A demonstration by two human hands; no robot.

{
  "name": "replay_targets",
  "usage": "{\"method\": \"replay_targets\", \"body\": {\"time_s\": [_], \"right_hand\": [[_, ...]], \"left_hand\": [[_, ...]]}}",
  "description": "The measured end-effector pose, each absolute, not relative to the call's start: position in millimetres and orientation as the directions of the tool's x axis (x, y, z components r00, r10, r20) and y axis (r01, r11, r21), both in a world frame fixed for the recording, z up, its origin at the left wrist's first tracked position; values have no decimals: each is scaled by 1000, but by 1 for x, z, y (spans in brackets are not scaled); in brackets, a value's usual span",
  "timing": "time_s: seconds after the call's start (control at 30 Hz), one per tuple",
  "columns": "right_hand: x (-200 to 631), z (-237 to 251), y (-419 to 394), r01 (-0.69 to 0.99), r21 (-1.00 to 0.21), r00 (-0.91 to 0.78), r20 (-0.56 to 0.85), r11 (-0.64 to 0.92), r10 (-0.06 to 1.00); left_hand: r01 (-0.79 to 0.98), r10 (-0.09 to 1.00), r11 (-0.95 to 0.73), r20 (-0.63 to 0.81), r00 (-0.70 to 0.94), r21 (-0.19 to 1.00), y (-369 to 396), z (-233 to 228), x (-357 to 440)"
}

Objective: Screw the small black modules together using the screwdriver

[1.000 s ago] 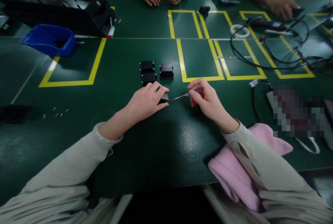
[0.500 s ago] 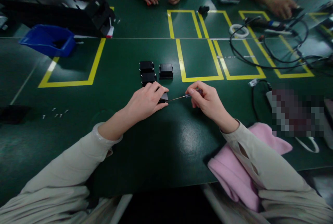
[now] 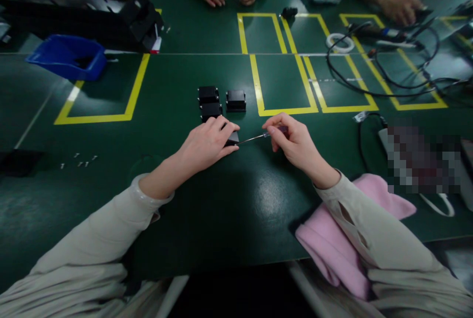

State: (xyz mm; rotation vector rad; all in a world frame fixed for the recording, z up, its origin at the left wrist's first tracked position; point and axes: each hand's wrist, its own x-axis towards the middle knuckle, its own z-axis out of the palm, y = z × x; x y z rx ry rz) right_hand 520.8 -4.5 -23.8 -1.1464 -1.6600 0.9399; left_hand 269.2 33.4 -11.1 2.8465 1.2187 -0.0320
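The scene is dimly lit, and the colours are kept dark and muted. Light is thrown from overhead: a soft sheen is seen on the green bench (image 3: 236,200) in front of the hands, with a brighter patch of glare near the right sleeve (image 3: 373,239). A dark shadow is cast under the left hand (image 3: 207,144) and forearm. Straight lines are bent by wide-angle distortion; the yellow tape (image 3: 140,84) is splayed outward towards the edges. The corners are darkened and softened. Fine detail is lost on the black boxes (image 3: 210,104). A pixelated block (image 3: 421,158) is laid over the right side.
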Motion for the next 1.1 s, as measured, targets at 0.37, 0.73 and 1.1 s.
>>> {"method": "replay_targets", "body": {"time_s": [0.37, 0.73, 1.1], "right_hand": [[521, -22, -5, 305, -909, -187, 236, 285, 954], [521, -21, -5, 319, -908, -200, 218, 273, 955], [521, -20, -5, 294, -915, -220, 217, 276, 951]], "left_hand": [[722, 722, -691, -29, 691, 21, 34, -13, 268], [724, 724, -689, -11, 690, 30, 34, -12, 268], [718, 717, -696, -22, 696, 16, 33, -12, 268]]}}
